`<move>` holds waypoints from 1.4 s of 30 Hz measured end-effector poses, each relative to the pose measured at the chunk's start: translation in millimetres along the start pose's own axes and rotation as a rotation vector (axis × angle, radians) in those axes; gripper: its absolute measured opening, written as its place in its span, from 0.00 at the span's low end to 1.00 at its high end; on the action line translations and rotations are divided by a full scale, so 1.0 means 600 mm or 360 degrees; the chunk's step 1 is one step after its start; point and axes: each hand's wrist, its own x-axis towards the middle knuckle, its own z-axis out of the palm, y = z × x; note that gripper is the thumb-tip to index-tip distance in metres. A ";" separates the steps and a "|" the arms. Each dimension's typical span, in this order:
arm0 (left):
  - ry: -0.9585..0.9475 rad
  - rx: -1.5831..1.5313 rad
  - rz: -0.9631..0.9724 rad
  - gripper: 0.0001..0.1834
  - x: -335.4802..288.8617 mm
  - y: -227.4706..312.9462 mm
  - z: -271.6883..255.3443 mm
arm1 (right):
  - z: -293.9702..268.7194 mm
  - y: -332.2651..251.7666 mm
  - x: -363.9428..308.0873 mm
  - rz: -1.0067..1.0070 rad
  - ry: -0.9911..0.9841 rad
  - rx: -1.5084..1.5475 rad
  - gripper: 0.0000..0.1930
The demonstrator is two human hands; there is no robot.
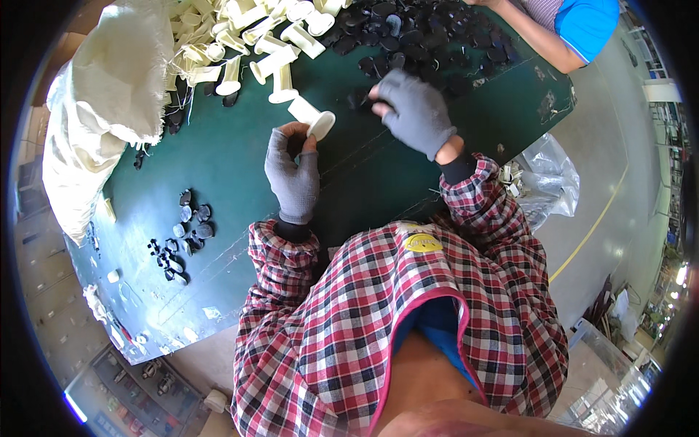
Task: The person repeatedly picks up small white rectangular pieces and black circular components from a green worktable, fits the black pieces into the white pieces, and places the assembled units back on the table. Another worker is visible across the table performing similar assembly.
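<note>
The left hand [293, 175], in a grey glove with bare fingertips, pinched a cream tube [303, 111] between thumb and fingers, close to its round flange. The tube was held above the table [226, 167], tilted, with the flange toward the person and the other end pointing up and left.

The right hand [419, 115], gloved the same way, was over the table to the right of the tube, apart from it, its fingers toward the left. It was blurred, with a dark smudge just beside the fingertips; whether they gripped anything could not be told.

Beyond the hands lay a black heap [408, 36] of small rounded pieces, and left of it a cream heap [218, 33] of similar flanged tubes. A white sack [102, 109] stood at the table's left side. Nearer the person, left of the left hand, was a small black cluster [204, 231]. A clear bag [550, 178] was at the right edge of the table, and another person's forearm [535, 36] reached in at the upper right.
</note>
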 end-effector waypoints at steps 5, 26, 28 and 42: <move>0.0017 0.0237 0.0071 0.12 -0.005 -0.002 0.013 | -0.008 0.014 0.107 -0.0433 0.0529 -0.0183 0.11; -0.0012 -0.0228 -0.0112 0.08 0.004 -0.013 0.006 | 0.061 0.059 0.179 -0.0423 0.0135 -0.0351 0.14; 0.0052 -0.0334 -0.0146 0.08 0.010 -0.006 0.003 | 0.055 0.026 0.148 -0.0564 0.0535 0.0028 0.11; -0.0055 -0.0492 -0.0250 0.13 -0.016 0.004 0.024 | 0.041 -0.068 -0.010 -0.0279 0.0215 0.0888 0.14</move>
